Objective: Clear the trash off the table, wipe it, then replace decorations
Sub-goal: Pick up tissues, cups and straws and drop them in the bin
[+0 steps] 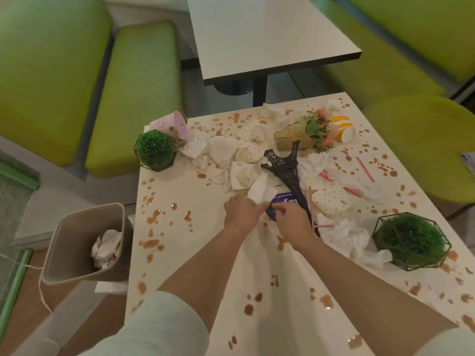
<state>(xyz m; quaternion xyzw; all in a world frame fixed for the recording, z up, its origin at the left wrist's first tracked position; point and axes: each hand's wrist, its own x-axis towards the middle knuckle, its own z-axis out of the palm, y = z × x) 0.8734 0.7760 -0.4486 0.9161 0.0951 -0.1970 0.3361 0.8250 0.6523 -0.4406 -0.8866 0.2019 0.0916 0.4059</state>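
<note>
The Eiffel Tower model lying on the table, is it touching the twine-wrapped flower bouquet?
Touching. In the head view the Eiffel Tower model lies tipped over, and its pointed tip overlaps the twine-wrapped base of the flower bouquet with no table showing between them.

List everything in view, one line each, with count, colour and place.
table: one, cream, spattered with brown spills
crumpled napkins: many, white or dotted, across the middle and right
tower model: one, black, lying flat, centre
purple card: one, under the hands
grass balls: two, green, in wire frames, far left and near right
pink pot: one, tipped, far left corner
flower bunch: one, tan wrap, on its side, far side
striped cup: one, yellow and white, tipped, far right
straws: several, red and white, right
bin: one, grey, left of the table, paper inside
second table: one, white, beyond
benches: green, both sides
left hand: pinches a white napkin
right hand: fingers curled beside it
</note>
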